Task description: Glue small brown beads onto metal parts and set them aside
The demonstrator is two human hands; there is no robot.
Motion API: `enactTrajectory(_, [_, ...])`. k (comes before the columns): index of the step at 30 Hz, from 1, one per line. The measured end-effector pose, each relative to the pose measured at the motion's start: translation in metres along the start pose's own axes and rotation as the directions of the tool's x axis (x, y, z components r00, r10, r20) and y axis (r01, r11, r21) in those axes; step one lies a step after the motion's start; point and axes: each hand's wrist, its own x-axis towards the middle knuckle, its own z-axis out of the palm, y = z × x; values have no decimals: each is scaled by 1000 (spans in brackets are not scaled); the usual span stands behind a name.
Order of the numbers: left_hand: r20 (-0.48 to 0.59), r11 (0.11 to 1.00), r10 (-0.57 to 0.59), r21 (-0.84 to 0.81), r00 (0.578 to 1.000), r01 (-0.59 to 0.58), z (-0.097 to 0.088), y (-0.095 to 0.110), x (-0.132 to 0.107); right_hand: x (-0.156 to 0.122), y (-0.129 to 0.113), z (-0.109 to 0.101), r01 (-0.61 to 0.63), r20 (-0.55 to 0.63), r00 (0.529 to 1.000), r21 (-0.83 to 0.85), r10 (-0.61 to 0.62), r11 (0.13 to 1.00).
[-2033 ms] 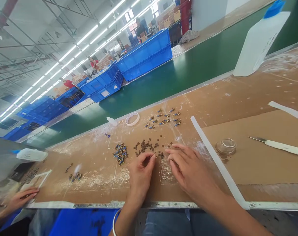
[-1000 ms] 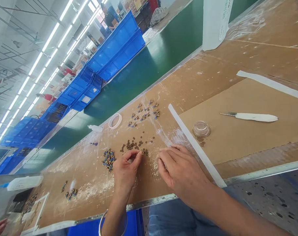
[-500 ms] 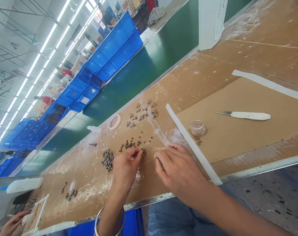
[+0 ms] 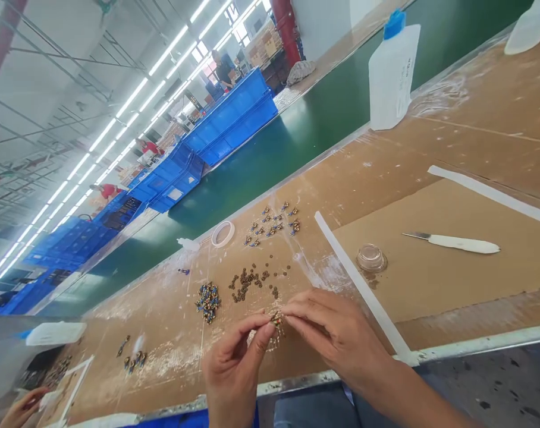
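My left hand (image 4: 234, 368) and my right hand (image 4: 332, 336) meet above the near edge of the cardboard-covered bench, fingertips pinched together on one tiny brass-and-blue part (image 4: 277, 320). Just beyond them lies a scatter of small brown rings (image 4: 247, 280). A heap of blue-and-brass pieces (image 4: 207, 300) sits to the left of the rings. Farther back, several finished pieces (image 4: 273, 223) lie spread in rows.
A tape ring (image 4: 222, 233) and a small dropper bottle (image 4: 188, 243) lie near the green conveyor (image 4: 297, 137). A glass dish (image 4: 370, 257), a white-handled knife (image 4: 457, 242), white strips (image 4: 359, 285) and a tall plastic bottle (image 4: 392, 74) are to the right. Another person's hand (image 4: 22, 407) works at far left.
Both hands have lifted off the bench and come together toward me, now pinching one small part between them; before, they rested on the surface by the brown rings. The camera tilted up.
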Motion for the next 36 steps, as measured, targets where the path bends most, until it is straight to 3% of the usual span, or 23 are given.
enactTrajectory(13, [30, 988, 101, 118, 994, -104, -2, 10, -8, -4, -7, -6, 169, 27, 985, -69, -168, 983])
enactTrajectory(19, [20, 993, -24, 114, 1000, 22, -2, 14, -7, -3, -9, -7, 199, 43, 980, -190, -194, 962])
enactTrajectory(23, [109, 997, -66, 50, 992, 61, 2, 14, 22, -1, -10, -20, 194, -14, 977, -347, -212, 918])
enactTrajectory(27, [193, 999, -40, -28, 980, 46, 34, 11, 83, -10, -1, -24, 166, -86, 973, -394, -216, 904])
enactTrajectory(31, [237, 1000, 23, 4, 971, -24, 85, 10, 144, -23, 15, -16, 168, -4, 983, -383, -183, 909])
enactTrajectory(36, [265, 996, 42, 61, 963, -60, 135, 11, 188, -25, 26, -11, 191, 17, 979, -397, -201, 898])
